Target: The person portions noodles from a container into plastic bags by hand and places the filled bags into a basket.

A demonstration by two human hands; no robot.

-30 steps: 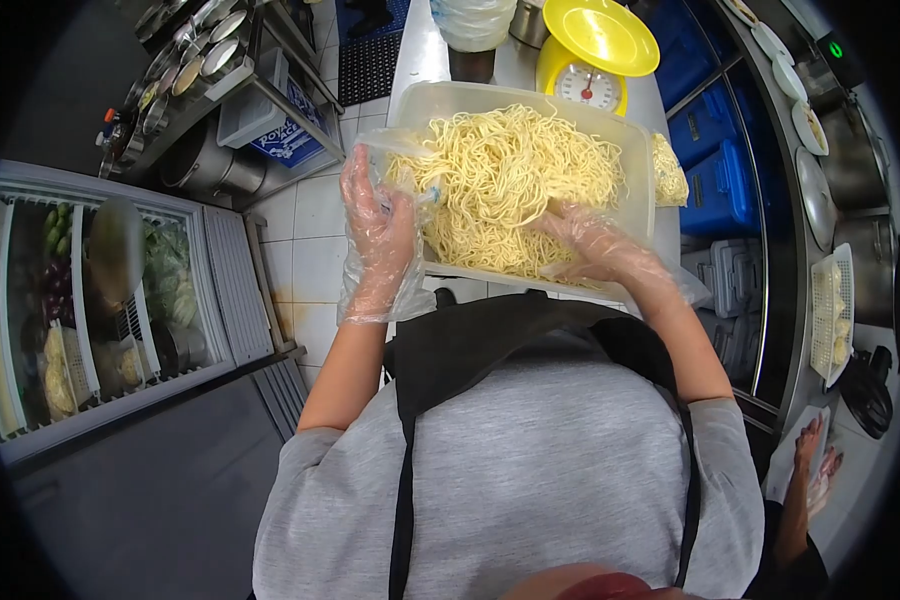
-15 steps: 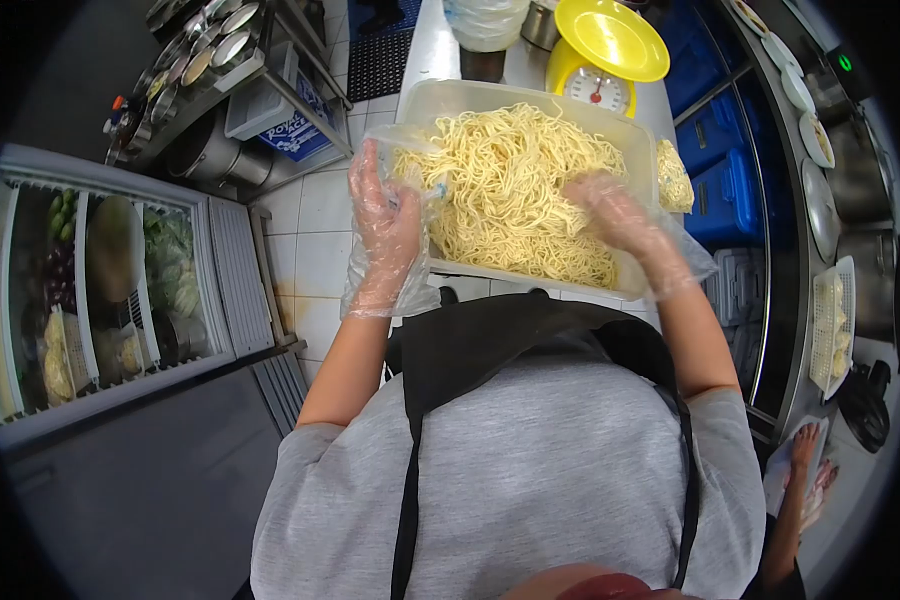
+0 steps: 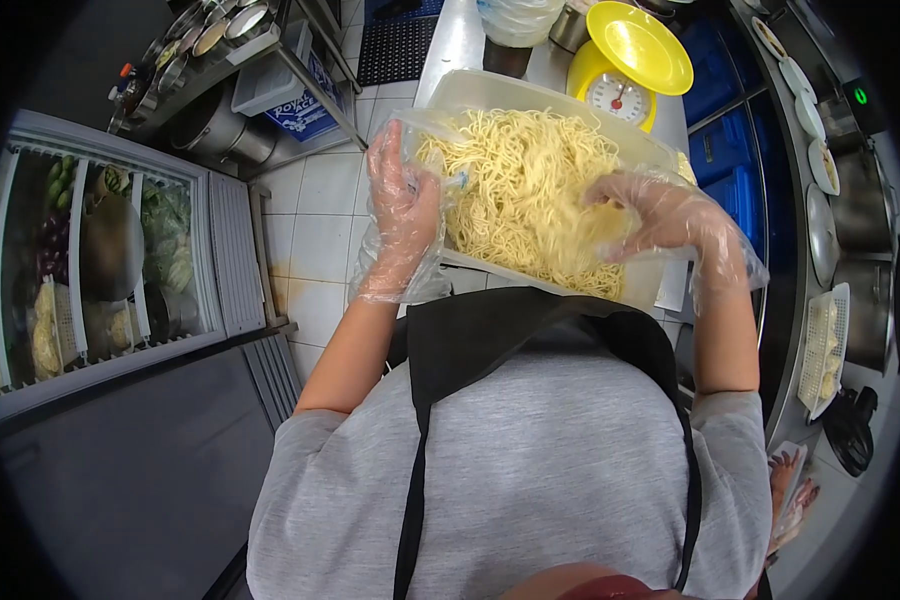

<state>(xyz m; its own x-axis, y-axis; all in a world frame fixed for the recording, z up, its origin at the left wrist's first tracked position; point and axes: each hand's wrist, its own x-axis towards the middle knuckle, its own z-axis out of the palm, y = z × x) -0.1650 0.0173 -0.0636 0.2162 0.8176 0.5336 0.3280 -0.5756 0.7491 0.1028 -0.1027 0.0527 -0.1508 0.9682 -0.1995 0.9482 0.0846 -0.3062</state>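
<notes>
A large translucent tub [image 3: 660,155] full of pale yellow noodles [image 3: 525,165] sits in front of me. My left hand [image 3: 402,205], in a clear plastic glove, is at the tub's left edge, its fingers closed on a clear plastic bag [image 3: 432,122] that leans over the noodles. Over the tub's right side, my gloved right hand [image 3: 662,212] is curled round some noodles; strands trail from its fingers, smeared by motion. Part of the bag blends with the glove, so its mouth is hard to make out.
A yellow dial scale [image 3: 618,95] with a round pan stands behind the tub. A bagged bundle [image 3: 518,20] is left of it. An open-topped fridge with vegetables [image 3: 170,240] lies to my left. Another person's hands [image 3: 792,490] are at the lower right.
My right hand has come up out of the noodles and turned, now with strands in its fingers. My left hand stays at the bag. The whole view has shifted slightly.
</notes>
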